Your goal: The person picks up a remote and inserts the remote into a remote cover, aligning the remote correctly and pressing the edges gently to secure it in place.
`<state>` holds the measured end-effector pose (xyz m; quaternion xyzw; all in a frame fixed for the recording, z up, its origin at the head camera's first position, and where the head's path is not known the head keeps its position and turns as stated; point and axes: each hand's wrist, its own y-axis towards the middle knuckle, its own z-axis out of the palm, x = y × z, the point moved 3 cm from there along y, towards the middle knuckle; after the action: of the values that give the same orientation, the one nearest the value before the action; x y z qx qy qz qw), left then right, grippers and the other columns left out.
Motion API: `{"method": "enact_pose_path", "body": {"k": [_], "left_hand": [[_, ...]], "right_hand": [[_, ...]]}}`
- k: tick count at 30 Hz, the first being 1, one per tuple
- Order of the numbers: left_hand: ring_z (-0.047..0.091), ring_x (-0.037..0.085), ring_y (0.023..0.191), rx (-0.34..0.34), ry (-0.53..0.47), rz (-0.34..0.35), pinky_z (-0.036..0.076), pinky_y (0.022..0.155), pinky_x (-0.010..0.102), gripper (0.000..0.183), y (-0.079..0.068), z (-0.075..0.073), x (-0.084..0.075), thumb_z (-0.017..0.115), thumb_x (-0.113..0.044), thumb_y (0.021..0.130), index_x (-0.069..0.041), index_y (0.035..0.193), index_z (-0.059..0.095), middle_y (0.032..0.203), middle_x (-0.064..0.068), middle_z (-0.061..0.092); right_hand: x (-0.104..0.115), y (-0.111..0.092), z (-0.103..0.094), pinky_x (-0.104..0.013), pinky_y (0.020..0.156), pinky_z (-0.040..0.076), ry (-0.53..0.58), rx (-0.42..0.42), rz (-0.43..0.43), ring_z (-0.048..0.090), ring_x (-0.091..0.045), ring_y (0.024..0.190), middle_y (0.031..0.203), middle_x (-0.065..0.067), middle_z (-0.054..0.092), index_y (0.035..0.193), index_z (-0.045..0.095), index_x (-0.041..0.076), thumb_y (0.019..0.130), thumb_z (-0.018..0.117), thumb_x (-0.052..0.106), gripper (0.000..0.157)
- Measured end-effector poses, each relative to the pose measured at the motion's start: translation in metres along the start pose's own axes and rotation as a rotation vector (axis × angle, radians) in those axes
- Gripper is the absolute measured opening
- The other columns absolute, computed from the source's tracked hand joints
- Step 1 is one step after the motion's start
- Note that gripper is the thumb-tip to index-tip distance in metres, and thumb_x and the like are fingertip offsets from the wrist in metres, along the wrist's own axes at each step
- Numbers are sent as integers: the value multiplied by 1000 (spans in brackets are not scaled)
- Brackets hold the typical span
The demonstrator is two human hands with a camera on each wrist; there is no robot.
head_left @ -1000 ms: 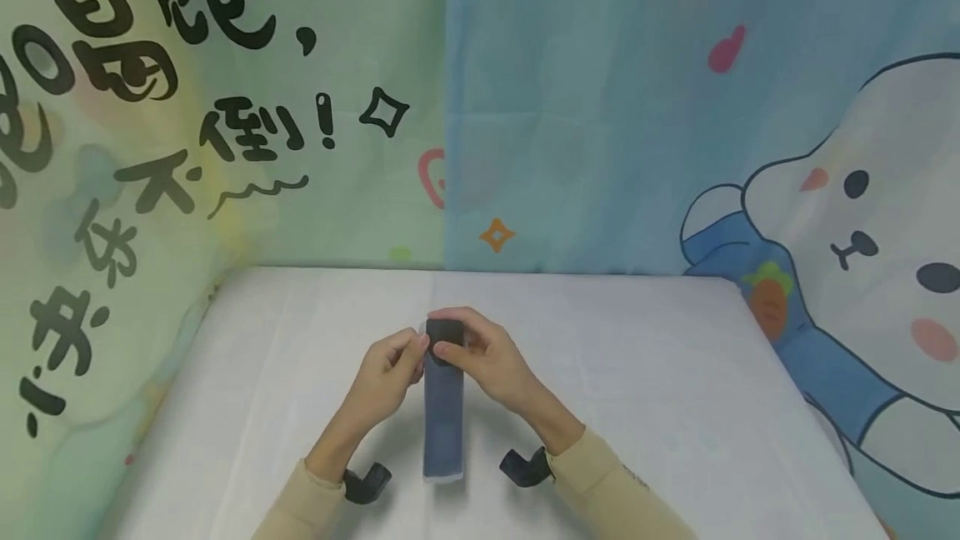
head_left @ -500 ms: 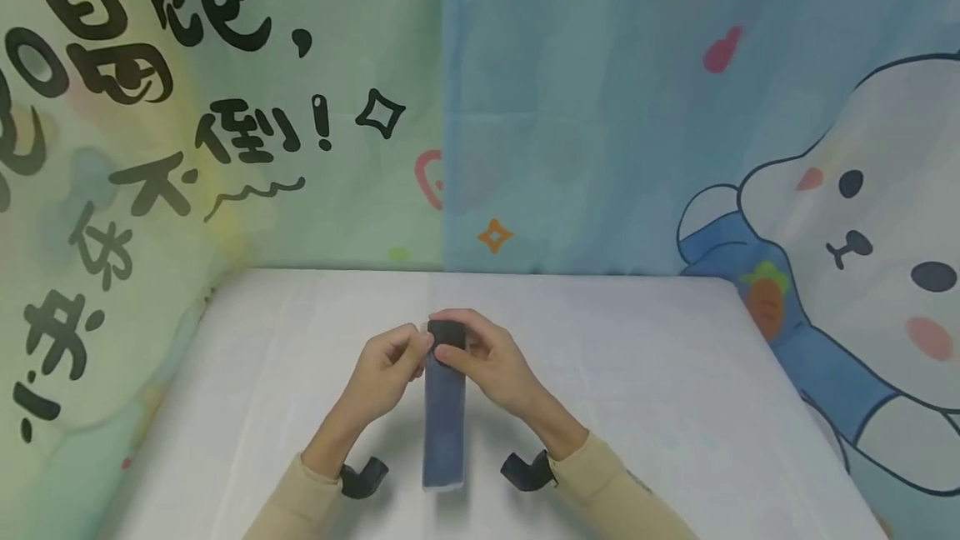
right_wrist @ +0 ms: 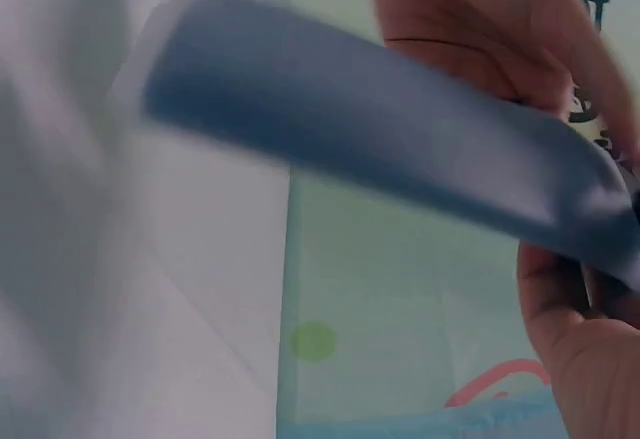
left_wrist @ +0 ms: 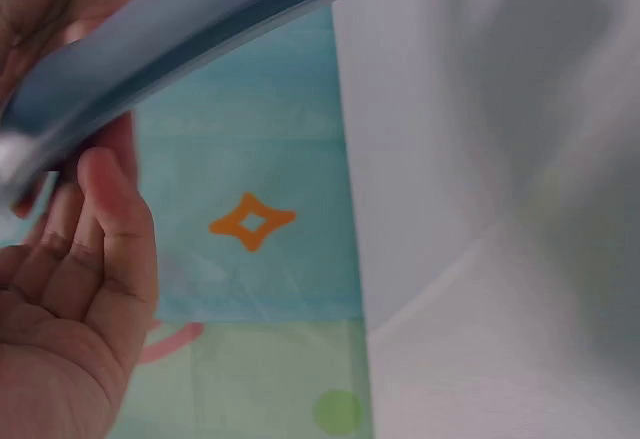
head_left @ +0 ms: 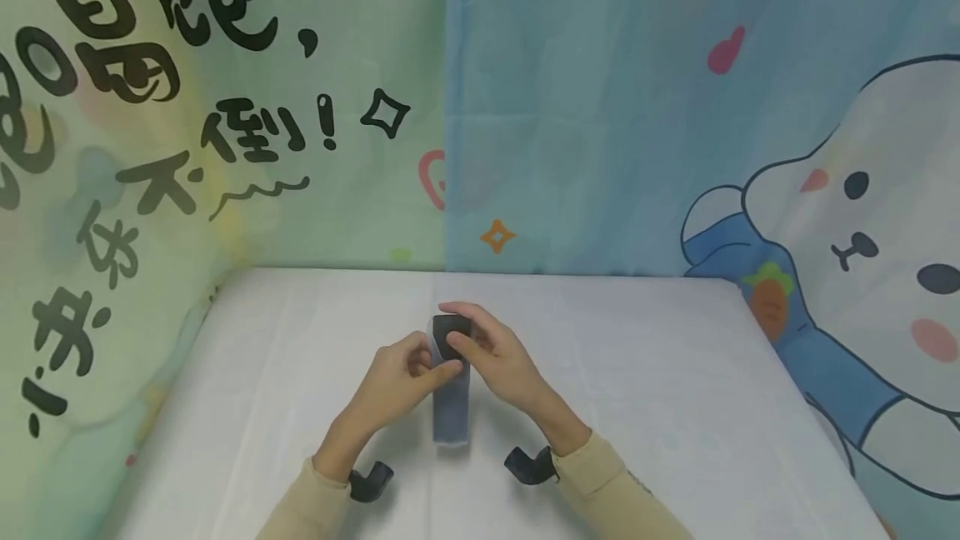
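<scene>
A long, flat blue-grey strip (head_left: 452, 415) with a black end piece (head_left: 447, 330) hangs between both hands, its pale lower edge toward the person. My right hand (head_left: 502, 361) grips the black end, thumb on the front and fingers behind it. My left hand (head_left: 397, 377) holds the strip just below that, its thumb laid across the front and other fingers at the left side. A bent, smooth strip (right_wrist: 400, 124) shows in the right wrist view, blurred. In the left wrist view the left hand's fingers curl beneath the strip (left_wrist: 170, 39). What the strip is I cannot tell.
A white-covered table (head_left: 637, 390) spreads beneath the hands. Behind it hangs a printed curtain (head_left: 570, 107) with lettering and a cartoon animal. Black curved wrist mounts (head_left: 530, 467) stick out from both sleeves.
My left thumb has moved from the strip's left edge across its front, below the black end. The strip's lower end looks higher and shorter now. The right hand keeps its grip.
</scene>
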<state>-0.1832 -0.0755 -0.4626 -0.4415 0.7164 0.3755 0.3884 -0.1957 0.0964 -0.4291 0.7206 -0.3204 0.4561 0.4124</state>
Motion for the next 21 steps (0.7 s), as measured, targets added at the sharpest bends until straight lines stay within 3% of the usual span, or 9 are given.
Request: {"method": "enact_pose_path", "body": {"k": [3,5,7,11,15,18,21], "left_hand": [[42,5,50,47,71,8,36,47,23,36,6,0,-1,70,-45,94,-10,101,71,60,-9,55],[45,5,51,78,84,2,38,49,24,39,9,1,-2,68,-46,95,-11,110,73,60,-9,58],[49,6,54,87,74,-3,41,52,25,38,10,1,-2,67,-46,95,-11,109,74,63,-8,61],[67,9,73,62,-32,-13,54,66,30,32,11,-1,-4,70,-42,95,-12,102,76,84,-3,73],[72,16,92,35,-146,-43,57,79,36,28,12,-3,-4,71,-36,95,-11,104,77,100,2,74],[72,16,90,18,-174,-68,57,77,34,29,12,-4,-3,70,-35,96,-9,106,77,99,3,75],[66,11,72,18,-175,-85,53,63,27,30,12,-3,-2,70,-37,96,-8,102,77,80,-1,71]], "right_hand": [[-1,0,1,-30,76,52,-42,16,20,62,-21,99,128,-14,60,143,51,5,104,56,11,40],[-1,0,1,-31,78,52,-89,9,27,60,-21,101,132,-11,59,143,52,7,103,58,13,41],[-2,-1,0,-34,82,51,-137,-1,27,59,-21,103,132,-9,60,144,51,9,103,59,15,42],[-2,-2,-4,-37,84,53,-208,-58,10,60,-20,103,124,-7,63,142,52,11,103,60,17,41],[-4,-3,-11,-37,81,54,-243,-137,-14,61,-21,101,120,-7,64,133,57,8,99,65,15,36],[-7,-4,-14,-37,79,54,-264,-169,-31,62,-21,98,115,-7,64,129,58,7,98,68,14,33],[-8,-4,-13,-35,73,55,-227,-143,-23,64,-20,90,108,-7,65,133,56,9,100,65,13,35]]}}
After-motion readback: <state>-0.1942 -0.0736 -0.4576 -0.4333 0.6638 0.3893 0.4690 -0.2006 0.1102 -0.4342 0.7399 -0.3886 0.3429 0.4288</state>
